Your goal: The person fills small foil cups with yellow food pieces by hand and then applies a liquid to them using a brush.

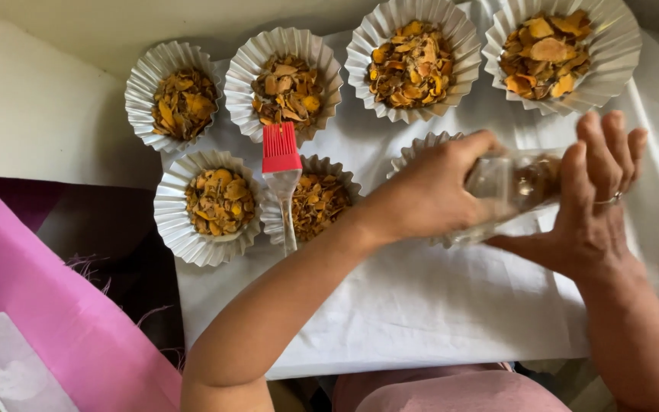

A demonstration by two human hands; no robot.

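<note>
On white cloth (pixel 421 305): seven filled paper cups (pixel 219 204), one brush (pixel 282 172).

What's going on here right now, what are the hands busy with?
A person holds a clear glass jar between both hands: the left hand grips it from the side and the right hand, wearing a ring, cups its other end. The jar is tilted on its side above a white cloth. Fluted white paper cups filled with yellow-orange dried pieces sit on the cloth, and a brush with red bristles rests between two of them.
</note>
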